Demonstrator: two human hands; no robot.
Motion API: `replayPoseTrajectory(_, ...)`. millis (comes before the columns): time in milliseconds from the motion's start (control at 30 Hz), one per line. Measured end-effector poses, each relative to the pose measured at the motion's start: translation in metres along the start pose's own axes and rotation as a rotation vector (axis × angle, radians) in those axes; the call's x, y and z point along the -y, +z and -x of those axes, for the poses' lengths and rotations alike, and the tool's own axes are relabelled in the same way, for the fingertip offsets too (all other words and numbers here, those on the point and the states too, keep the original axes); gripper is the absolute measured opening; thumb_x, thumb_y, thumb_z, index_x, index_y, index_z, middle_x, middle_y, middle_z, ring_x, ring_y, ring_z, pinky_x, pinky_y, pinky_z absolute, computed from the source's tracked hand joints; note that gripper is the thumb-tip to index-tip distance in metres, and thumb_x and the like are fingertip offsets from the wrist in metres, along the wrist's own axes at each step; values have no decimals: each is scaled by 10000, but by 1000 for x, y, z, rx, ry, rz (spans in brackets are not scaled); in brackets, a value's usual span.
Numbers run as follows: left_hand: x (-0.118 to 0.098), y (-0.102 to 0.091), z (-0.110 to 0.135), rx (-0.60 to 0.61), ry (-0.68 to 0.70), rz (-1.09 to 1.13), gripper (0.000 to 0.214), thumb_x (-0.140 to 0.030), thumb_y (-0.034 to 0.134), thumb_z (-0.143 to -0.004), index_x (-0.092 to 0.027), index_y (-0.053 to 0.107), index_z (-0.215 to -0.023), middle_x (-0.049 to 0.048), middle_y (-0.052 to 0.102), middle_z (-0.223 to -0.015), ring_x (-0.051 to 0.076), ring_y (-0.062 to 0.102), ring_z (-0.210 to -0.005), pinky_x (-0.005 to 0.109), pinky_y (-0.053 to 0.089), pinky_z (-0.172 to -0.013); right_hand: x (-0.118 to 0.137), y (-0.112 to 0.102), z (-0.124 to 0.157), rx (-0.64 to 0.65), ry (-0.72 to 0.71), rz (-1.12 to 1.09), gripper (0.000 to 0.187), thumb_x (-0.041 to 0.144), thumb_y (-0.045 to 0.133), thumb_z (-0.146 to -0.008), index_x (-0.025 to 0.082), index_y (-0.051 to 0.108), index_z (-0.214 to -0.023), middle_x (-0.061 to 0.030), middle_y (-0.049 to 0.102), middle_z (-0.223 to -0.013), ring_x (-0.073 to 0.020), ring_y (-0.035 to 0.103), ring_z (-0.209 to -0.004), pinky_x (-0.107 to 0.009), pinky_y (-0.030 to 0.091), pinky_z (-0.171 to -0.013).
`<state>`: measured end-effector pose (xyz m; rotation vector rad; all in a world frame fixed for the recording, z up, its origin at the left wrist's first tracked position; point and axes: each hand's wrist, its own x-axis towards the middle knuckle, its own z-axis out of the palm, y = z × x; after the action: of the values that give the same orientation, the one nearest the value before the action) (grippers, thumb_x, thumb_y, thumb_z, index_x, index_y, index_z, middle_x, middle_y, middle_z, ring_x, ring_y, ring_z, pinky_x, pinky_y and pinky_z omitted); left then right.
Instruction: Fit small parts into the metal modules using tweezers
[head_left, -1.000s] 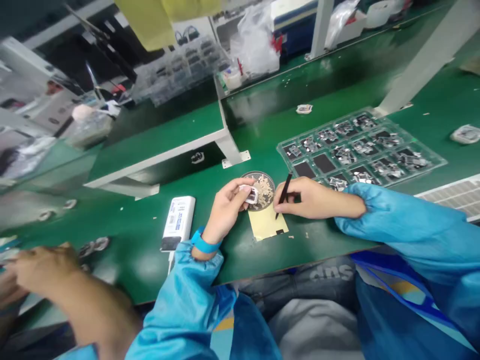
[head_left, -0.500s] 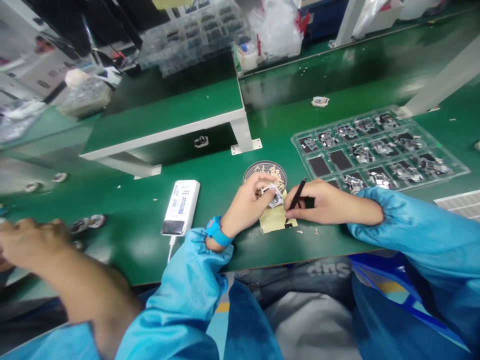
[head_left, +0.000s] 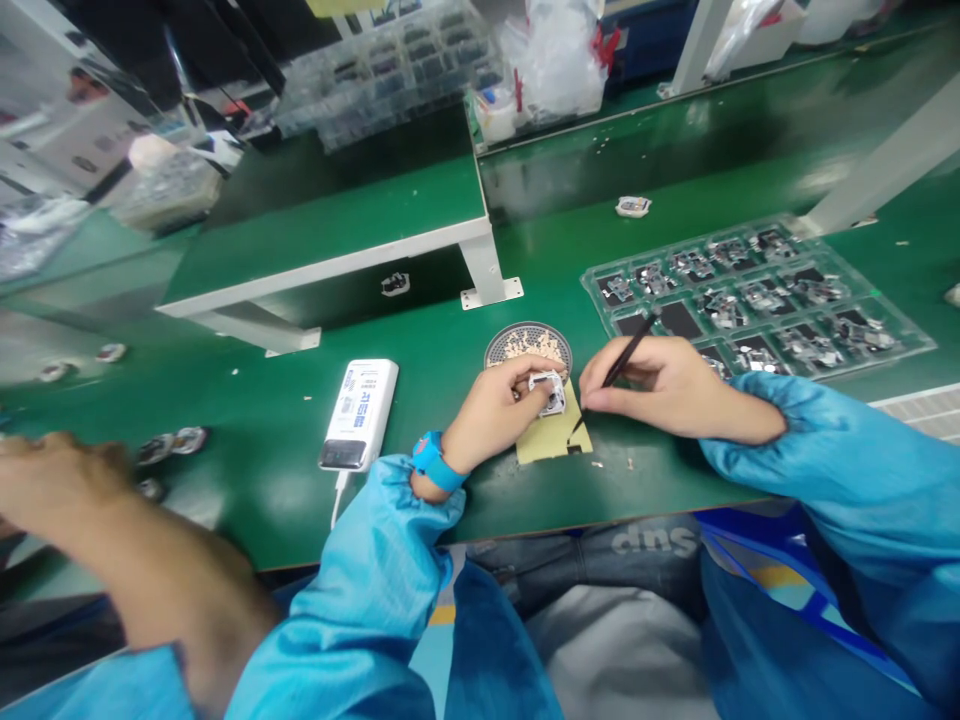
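My left hand [head_left: 504,405] is closed on a small white-framed part with a dark inside [head_left: 553,392], thumb across its front. In my right hand [head_left: 656,385], black tweezers [head_left: 628,352] are pinched like a pen, their lower end slanting toward a yellow sheet [head_left: 551,436]. Small dark pieces lie at that sheet's lower right corner, close to the tweezers' end. Behind my left fingers stands a round mesh dish [head_left: 517,336] holding many small beige pieces, partly hidden by the hand.
To the right lies a clear compartment tray [head_left: 911,345] with metallic parts. A white power bank [head_left: 360,415] with a cable lies left. One loose part [head_left: 634,206] sits farther back. A raised green shelf [head_left: 360,215] stands behind. A co-worker's arm [head_left: 142,540] reaches in at left.
My right hand has moved up and right with the tweezers, lifting away from the yellow sheet's corner. The part in my left hand has turned and its front shows more.
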<state>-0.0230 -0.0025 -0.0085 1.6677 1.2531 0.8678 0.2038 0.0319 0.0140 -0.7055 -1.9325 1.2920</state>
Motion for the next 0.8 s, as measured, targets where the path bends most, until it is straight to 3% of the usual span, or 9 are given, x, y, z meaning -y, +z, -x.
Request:
replayPoseTrajectory(100, -2, 1, 0, 5, -18, -15, 275, -225, 613, -911, -205, 722, -1163, 64, 749, -1000, 209, 699, -918, 314, 562, -805, -2, -5, -4, -226, -122, 56, 112, 295, 785, -824, 234, 720, -892, -33, 744, -875, -194, 715, -814, -348, 603, -760)
replayPoseTrajectory(167, -5, 1, 0, 4, -29, -25, 278, -232, 615, -910, -195, 728, -1161, 68, 746, -1011, 210, 698, -936, 310, 558, -824, -6, -7, -6, -283, -224, 138, 117, 248, 793, -809, 254, 730, -907, -20, 749, -876, -203, 717, -818, -362, 604, -768)
replayPoseTrajectory(400, -6, 1, -1, -14, -37, -38, 292, -248, 630, -892, -177, 738, -1154, 70, 743, -917, 215, 696, -892, 313, 556, -805, -14, -6, -10, -177, -431, 268, 190, 145, 769, -804, 250, 748, -961, -32, 769, -915, -210, 724, -846, -383, 598, -808)
replayPoseTrajectory(800, -9, 1, -1, -13, -54, -50, 295, -251, 624, -888, -161, 733, -1147, 52, 688, -785, 227, 691, -892, 326, 555, -815, -12, -5, -11, -141, -453, 306, 151, 152, 753, -827, 228, 751, -957, -47, 770, -918, -204, 717, -843, -380, 586, -817)
